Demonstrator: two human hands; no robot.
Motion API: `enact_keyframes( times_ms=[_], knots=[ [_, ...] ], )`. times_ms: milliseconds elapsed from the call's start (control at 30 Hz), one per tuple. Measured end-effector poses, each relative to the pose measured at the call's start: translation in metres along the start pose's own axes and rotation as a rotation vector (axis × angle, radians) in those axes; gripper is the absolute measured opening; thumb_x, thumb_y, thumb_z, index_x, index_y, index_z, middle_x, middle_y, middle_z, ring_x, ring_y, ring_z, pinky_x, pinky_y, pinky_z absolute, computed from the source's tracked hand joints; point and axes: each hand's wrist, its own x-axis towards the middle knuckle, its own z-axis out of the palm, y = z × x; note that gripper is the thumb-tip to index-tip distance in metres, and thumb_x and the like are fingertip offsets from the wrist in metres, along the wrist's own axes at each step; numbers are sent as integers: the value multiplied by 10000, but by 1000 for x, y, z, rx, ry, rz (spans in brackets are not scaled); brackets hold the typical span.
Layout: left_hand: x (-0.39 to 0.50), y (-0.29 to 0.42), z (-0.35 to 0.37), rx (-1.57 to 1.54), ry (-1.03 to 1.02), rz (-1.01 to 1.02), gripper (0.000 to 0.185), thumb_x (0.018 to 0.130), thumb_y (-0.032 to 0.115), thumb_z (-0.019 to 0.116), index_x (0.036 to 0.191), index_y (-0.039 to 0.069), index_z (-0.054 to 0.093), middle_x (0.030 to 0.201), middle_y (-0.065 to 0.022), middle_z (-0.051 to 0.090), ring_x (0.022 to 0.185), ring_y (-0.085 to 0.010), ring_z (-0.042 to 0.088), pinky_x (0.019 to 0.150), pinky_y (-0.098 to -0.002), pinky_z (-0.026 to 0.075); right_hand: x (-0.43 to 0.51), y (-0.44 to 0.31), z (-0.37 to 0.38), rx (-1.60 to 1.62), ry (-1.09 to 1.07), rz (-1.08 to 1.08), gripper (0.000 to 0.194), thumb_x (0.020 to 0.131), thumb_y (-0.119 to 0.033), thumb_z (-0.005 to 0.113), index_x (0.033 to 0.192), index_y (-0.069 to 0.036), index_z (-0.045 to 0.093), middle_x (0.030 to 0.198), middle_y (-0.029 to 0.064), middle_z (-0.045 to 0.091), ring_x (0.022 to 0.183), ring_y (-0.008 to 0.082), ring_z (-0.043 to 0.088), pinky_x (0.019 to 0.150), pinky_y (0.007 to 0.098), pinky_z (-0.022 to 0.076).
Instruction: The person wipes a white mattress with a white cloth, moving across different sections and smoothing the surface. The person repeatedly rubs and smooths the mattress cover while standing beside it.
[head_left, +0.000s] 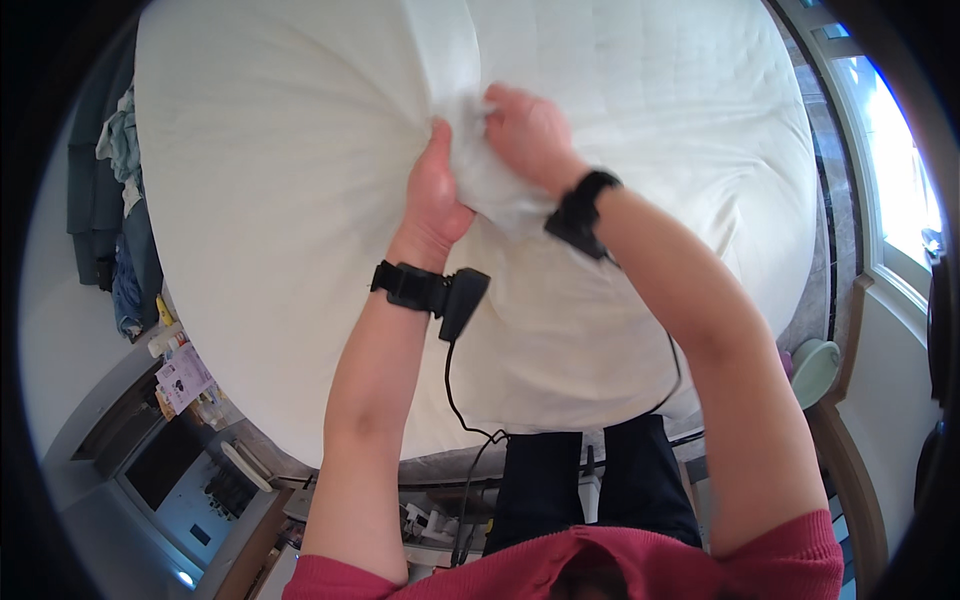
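A cream sheet (285, 225) covers the bed before me, creased around both hands. Near the middle, my left hand (439, 187) rests on its edge with the thumb pointing away from me, against a raised white fold of fabric (454, 67). My right hand (529, 135), slightly blurred, is curled beside that fold, to the right of my left hand; whether its fingers pinch cloth is unclear. Bunched white cloth (499, 195) lies between the two hands. Each wrist wears a black strapped device with a cable.
Clothes (120, 142) hang over dark furniture at the far left, above papers (184, 375) and small items. A pale green basin (814, 371) stands on the floor at right, below a bright window (892, 165). Cables (469, 427) hang by my legs.
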Motion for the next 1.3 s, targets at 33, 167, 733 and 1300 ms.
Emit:
enact_keyframes(
  times_ms=[33,167,733,1300],
  knots=[
    [2,0,1,10,-40,22,522,995,417,338,1352,38,382,1330,-87,471,1210,-242,459,1020,-393,382,6,-2,2,-98,97,22,212,806,-183,553,979,-80,619,849,137,658,849,322,622,754,392,478],
    [5,4,0,47,0,67,503,996,404,346,1335,36,404,1291,-88,503,1205,-236,462,1014,-390,387,6,-14,-1,225,-139,138,303,784,-248,613,991,-27,622,913,158,667,891,326,625,789,412,486],
    [0,-3,6,-42,-26,-18,494,971,360,445,1278,-27,429,1239,-128,527,1103,-245,537,938,-379,452,13,-12,-6,-73,-30,152,180,818,-166,496,879,-16,575,846,199,655,818,383,627,741,457,484],
    [-9,-14,17,296,440,338,296,918,214,582,1053,-50,592,970,-70,628,837,-124,552,743,-276,451,-38,-18,-5,408,69,17,239,828,-125,624,1064,-84,633,811,71,633,647,206,579,608,335,474]
  ],
)
